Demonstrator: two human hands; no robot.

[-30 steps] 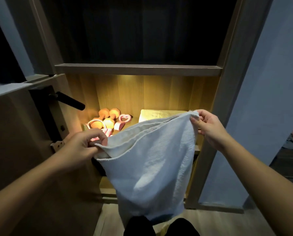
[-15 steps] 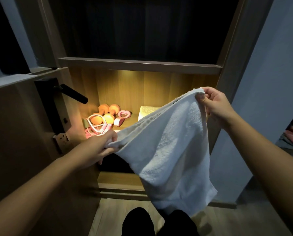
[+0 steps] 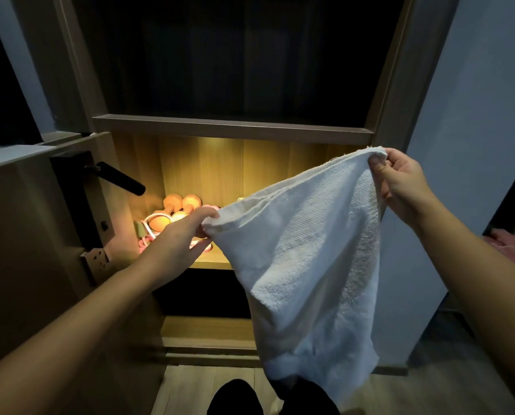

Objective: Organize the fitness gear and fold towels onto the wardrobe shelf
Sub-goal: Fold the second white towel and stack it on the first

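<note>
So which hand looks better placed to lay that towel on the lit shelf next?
Probably the left hand: it pinches the towel corner right in front of the lit shelf, near the orange dumbbells. The right hand holds its corner higher, out by the wardrobe frame.

2 bare forearms, black below
The left forearm (image 3: pixel 85 310) and right forearm (image 3: pixel 474 265) are uncovered to the frame edge; 2 black rounded shapes (image 3: pixel 235 396), feet or knees, show below the wardrobe (image 3: pixel 208 333).
</note>
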